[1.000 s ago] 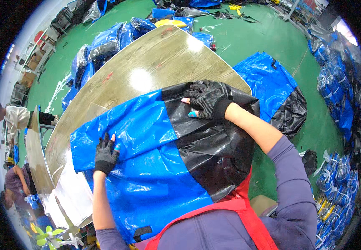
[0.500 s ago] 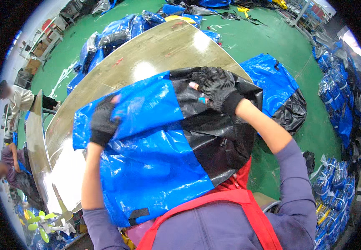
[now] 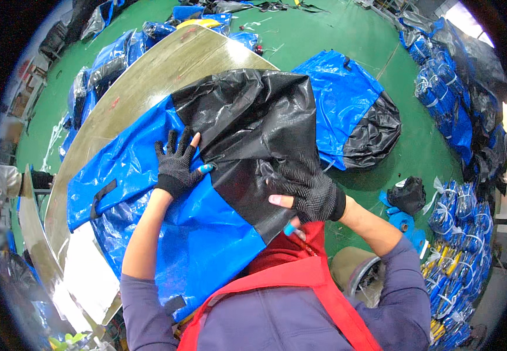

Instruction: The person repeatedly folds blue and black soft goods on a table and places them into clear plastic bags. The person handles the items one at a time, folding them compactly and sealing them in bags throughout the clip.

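A large blue and black plastic-coated bag (image 3: 177,234) lies spread over the table's near side and hangs toward my red apron (image 3: 277,279). My left hand (image 3: 177,167), in a black dotted glove, rests palm down with fingers spread where its blue and black parts meet. On the black part, near the lower right edge, is my right hand (image 3: 312,196), gloved the same way, fingers stretched out and slightly blurred. Both gloves leave the index finger and thumb bare at the tips, and the thumbs wear blue wraps. A small black strap (image 3: 102,193) lies on the blue part's left.
A worn pale table (image 3: 148,76) stands beneath the bag. To the right, another blue and black bag (image 3: 347,111) lies beyond the table edge. Tied blue bundles (image 3: 455,240) are stacked at right, near blue rolls (image 3: 405,222) and a bucket-like container (image 3: 353,269). Blue bags (image 3: 113,58) line the far left.
The bag has turned and shifted left, its black part now reaching farther up the table. My left hand has moved right and up; my right hand has come down toward the bag's near edge.
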The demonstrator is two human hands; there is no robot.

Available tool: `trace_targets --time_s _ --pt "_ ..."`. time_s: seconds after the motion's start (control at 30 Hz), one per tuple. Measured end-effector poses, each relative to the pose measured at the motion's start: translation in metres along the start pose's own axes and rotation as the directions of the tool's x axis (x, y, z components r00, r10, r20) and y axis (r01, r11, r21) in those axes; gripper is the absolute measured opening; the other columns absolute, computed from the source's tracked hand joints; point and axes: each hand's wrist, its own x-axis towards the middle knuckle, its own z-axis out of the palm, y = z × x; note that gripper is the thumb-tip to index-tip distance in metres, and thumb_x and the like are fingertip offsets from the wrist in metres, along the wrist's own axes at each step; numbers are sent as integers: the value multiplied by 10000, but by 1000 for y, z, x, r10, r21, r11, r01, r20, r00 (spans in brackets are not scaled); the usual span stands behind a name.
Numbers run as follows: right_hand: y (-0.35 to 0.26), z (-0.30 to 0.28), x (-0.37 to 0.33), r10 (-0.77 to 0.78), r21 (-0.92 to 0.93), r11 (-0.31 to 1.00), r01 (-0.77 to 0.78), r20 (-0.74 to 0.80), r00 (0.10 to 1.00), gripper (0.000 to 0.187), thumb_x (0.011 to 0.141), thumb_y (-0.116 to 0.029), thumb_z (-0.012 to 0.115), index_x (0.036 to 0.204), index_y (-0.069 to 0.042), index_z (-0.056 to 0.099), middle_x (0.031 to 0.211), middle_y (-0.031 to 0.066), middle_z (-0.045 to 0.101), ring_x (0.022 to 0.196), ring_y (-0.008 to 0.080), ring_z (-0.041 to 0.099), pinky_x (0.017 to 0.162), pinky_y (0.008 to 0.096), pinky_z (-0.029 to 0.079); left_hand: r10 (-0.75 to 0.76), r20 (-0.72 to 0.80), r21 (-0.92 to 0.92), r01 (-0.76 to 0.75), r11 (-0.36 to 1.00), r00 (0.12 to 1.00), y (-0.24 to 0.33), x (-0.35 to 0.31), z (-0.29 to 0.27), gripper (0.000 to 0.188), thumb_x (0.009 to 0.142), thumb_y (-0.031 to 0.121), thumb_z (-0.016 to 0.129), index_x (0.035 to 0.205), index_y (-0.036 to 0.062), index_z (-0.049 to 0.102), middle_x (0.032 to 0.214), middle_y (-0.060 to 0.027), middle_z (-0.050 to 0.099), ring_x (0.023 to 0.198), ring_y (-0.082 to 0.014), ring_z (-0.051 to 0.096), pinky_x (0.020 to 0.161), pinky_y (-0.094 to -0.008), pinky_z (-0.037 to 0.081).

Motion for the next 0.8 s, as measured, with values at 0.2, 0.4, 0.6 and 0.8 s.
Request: trace_targets --time_s 0.2,0.4,0.6,0.8 --pt "-6 -12 14 54 -274 959 -69 -64 996 427 882 -393 561 1266 -208 593 1322 81 542 1265 318 445 1092 543 256 161 -197 -210 -202 957 967 32 32 -13 691 889 564 432 1464 189 344 1540 -163 234 1418 -434 148 1131 -570 58" --pt "-18 -62 59 123 -109 988 -107 155 980 177 857 -355 583 879 -221 694 728 105 656 586 279 626 522 398 493 454 -86 -179 -462 869 887 101 65 2 700 755 628 558 1383 338 453 1498 -197 284 1405 -444 151 1095 -653 58" --pt "60 -21 185 232 -131 972 -194 441 867 411 875 -507 506 926 -143 692 900 134 686 832 351 651 733 449 506 428 -95 -365 -431 825 899 71 13 24 549 859 417 514 1370 220 470 1441 -186 376 1355 -375 287 1102 -531 176" --pt "139 39 175 250 -46 960 -275 581 775 475 910 -509 459 1071 -130 696 1080 141 673 1006 349 626 923 437 460 313 203 -503 -175 847 928 -86 -148 -48 446 890 168 532 1321 55 502 1356 -177 503 1285 -337 442 1096 -426 310"
